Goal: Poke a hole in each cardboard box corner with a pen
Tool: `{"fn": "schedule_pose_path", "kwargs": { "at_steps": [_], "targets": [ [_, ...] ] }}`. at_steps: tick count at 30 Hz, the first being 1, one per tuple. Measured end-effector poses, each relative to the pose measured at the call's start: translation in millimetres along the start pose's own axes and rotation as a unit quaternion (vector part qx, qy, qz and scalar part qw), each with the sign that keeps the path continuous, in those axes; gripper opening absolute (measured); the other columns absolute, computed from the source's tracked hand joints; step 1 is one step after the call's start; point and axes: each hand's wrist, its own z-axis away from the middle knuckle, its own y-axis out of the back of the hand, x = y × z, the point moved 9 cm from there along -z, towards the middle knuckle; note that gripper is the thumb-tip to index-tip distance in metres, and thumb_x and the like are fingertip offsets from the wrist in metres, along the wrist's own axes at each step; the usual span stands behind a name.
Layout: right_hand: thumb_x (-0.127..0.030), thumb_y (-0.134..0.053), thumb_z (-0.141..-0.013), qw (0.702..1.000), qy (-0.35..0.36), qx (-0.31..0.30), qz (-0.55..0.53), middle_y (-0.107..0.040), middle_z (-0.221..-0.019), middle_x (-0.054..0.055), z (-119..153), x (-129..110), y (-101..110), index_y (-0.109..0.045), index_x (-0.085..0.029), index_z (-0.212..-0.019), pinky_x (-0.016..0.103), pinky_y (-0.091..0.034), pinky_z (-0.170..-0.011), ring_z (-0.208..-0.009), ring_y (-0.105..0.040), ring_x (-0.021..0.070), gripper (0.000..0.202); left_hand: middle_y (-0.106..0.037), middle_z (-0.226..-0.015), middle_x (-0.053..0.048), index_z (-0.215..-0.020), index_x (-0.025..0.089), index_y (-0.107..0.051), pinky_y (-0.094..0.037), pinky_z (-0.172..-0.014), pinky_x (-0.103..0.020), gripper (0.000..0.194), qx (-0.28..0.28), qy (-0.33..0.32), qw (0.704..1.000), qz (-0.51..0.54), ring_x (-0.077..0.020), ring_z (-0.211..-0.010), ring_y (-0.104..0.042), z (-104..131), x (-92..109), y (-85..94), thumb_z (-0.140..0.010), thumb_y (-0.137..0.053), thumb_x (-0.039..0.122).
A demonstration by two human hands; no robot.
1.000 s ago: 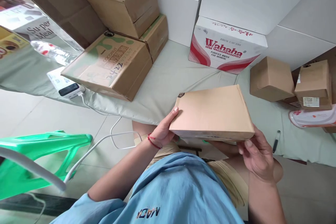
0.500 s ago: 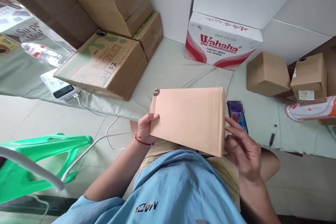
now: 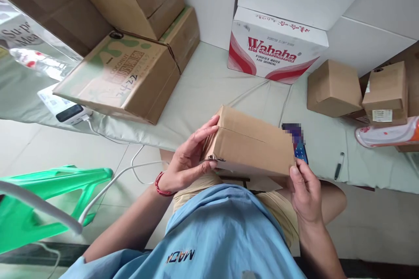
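Observation:
A plain brown cardboard box (image 3: 252, 141) is held in front of my body, at the near edge of the cloth-covered table. Its left end lies in my left hand (image 3: 190, 157), fingers over the upper side and thumb on the near lower corner. A dark, torn-looking spot (image 3: 214, 157) marks that corner beside the thumb. At the other end, my right hand (image 3: 304, 185) pinches the box's right edge between thumb and fingers. Just behind the right end a lit phone (image 3: 300, 152) lies on the table, partly covered by the box.
A coconut carton (image 3: 121, 74) with boxes behind it stands at left, near a white power bank (image 3: 70, 113) with a cable. A Wahaba-style white and red water carton (image 3: 275, 52) is at the back. Small boxes (image 3: 334, 87) and a pen (image 3: 339, 166) lie right. A green stool (image 3: 65, 187) stands left.
The box has turned over in my hands, from its broad face to a narrower side. My left hand has shifted its grip onto the end, and my right fingers have closed on the right edge.

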Motion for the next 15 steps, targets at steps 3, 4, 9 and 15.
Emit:
{"fn": "schedule_pose_path", "kwargs": {
  "at_steps": [3, 4, 9, 15],
  "targets": [
    [-0.062, -0.068, -0.100, 0.997, 0.010, 0.041, 0.059, -0.061, -0.073, 0.000, -4.6, -5.9, 14.4, -0.079, -0.021, -0.102, 0.027, -0.045, -0.063, -0.070, -0.056, 0.0161, 0.042, -0.054, -0.171, -0.007, -0.151, 0.035, -0.069, -0.039, -0.135, -0.046, 0.060, 0.051, 0.045, 0.998, 0.012, -0.0313, -0.166, -0.040, -2.5, 7.6, 3.0, -0.095, -0.085, 0.022],
    [-0.063, -0.068, -0.100, 0.996, 0.014, 0.055, 0.074, -0.064, -0.075, 0.000, -8.1, -9.2, 19.3, -0.079, -0.021, -0.099, 0.027, -0.045, -0.065, -0.072, -0.057, 0.0163, 0.044, -0.058, -0.167, -0.008, -0.149, 0.034, -0.071, -0.042, -0.134, -0.044, 0.056, 0.074, 0.070, 0.995, 0.010, -0.0309, -0.162, -0.047, -3.1, 7.5, 3.9, -0.095, -0.085, 0.025],
    [-0.071, -0.064, -0.100, 0.992, 0.009, 0.065, 0.108, -0.071, -0.080, 0.003, -31.3, -14.5, 20.8, -0.078, -0.019, -0.089, 0.028, -0.049, -0.072, -0.080, -0.063, 0.0187, 0.055, -0.081, -0.133, -0.013, -0.134, 0.020, -0.078, -0.061, -0.111, -0.044, 0.050, 0.178, 0.207, 0.957, -0.093, -0.0332, -0.126, -0.076, -8.3, -13.6, 16.0, -0.095, -0.084, 0.051],
    [-0.077, -0.053, -0.100, 0.984, -0.018, 0.026, 0.176, -0.072, -0.078, 0.004, -59.7, 28.8, 37.7, -0.079, -0.020, -0.110, 0.034, -0.053, -0.072, -0.070, -0.063, 0.0210, 0.063, -0.083, -0.120, -0.011, -0.120, 0.018, -0.077, -0.061, -0.109, -0.047, 0.034, 0.137, 0.205, 0.951, -0.189, -0.0314, -0.115, -0.079, -45.6, -45.0, 12.6, -0.093, -0.076, 0.038]
  ]
}}
